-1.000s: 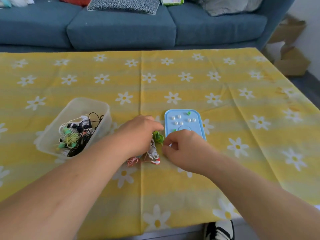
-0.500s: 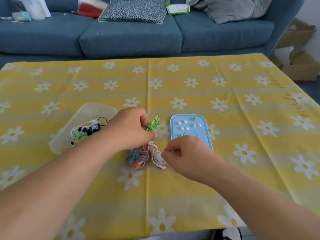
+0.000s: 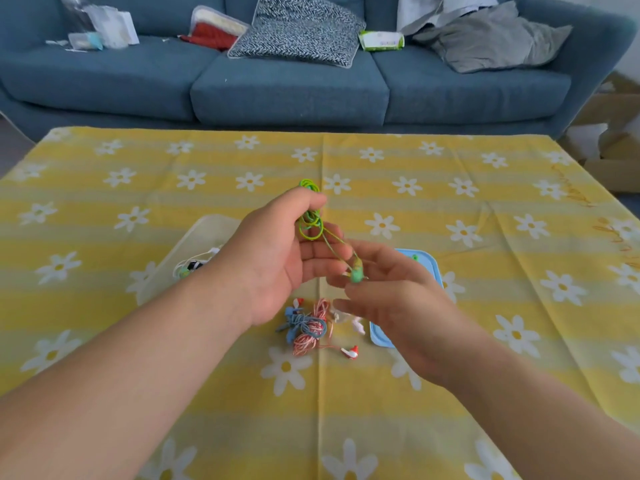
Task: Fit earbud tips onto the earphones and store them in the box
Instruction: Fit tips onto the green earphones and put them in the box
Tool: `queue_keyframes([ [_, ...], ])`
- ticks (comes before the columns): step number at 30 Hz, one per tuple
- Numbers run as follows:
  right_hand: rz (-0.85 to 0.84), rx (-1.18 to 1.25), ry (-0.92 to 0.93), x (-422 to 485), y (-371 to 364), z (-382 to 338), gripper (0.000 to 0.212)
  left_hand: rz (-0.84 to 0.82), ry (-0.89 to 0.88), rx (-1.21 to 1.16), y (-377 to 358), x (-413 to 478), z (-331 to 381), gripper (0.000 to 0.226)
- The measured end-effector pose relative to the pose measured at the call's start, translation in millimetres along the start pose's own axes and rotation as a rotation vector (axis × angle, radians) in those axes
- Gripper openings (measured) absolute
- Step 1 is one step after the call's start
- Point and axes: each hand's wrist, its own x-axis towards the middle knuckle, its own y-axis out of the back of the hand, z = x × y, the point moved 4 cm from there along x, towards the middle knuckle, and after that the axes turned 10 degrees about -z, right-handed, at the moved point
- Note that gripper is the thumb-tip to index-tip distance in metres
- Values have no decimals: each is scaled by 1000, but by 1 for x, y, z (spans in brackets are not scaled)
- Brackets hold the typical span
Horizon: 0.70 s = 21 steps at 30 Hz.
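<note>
My left hand [image 3: 277, 258] is raised above the table and grips a coiled bundle of green earphone cable [image 3: 310, 216]. Two thin green wires run down from it to the green earbuds [image 3: 356, 271], which my right hand [image 3: 391, 296] holds at its fingertips. Below the hands a tangle of blue and red-white earphones [image 3: 306, 327] lies on the cloth, with a red-white earbud [image 3: 350, 352] beside it. The clear plastic box [image 3: 194, 247] with several earphones stands at the left, partly behind my left arm. A blue lid [image 3: 429, 265] carrying loose tips is mostly hidden by my right hand.
A yellow daisy tablecloth [image 3: 450, 188] covers the table. A blue sofa [image 3: 277, 84] with cushions, packets and clothes stands behind it. Cardboard boxes [image 3: 613, 147] sit on the floor at the right.
My left hand has lifted the green earphones off the table. My right hand has risen from the cloth and taken the green earbuds. The camera has tilted up.
</note>
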Motion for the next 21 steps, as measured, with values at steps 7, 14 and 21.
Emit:
queue_keyframes([
  [7, -87, 245, -18, 3, -6, -3, 45, -20, -80, 52, 7, -3, 5, 11],
  [14, -168, 507, -14, 2, -14, -12, 62, -5, -86, 73, 15, -4, 1, 21],
  [21, -142, 516, -76, -1, -14, -12, 59, -124, -13, 157, 10, -9, -6, 37],
])
